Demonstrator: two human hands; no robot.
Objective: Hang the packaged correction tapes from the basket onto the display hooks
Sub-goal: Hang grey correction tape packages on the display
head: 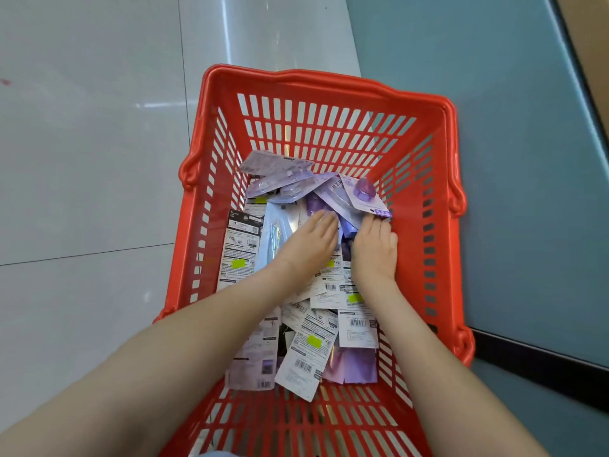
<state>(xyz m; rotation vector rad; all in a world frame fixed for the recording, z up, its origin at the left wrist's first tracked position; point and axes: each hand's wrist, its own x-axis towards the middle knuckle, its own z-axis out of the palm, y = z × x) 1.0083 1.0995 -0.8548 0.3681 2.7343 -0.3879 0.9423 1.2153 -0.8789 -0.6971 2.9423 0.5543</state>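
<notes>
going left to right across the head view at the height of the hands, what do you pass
white tiled floor, left wall of the red basket, black-topped package with a green sticker, left hand, right hand, right wall of the basket, blue-grey surface

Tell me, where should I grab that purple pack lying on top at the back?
Pinch the purple pack by its flat card corner beside the right hand, coming from above. Probably easiest: it lies tilted atop the pile, and its middle bulges.
</notes>
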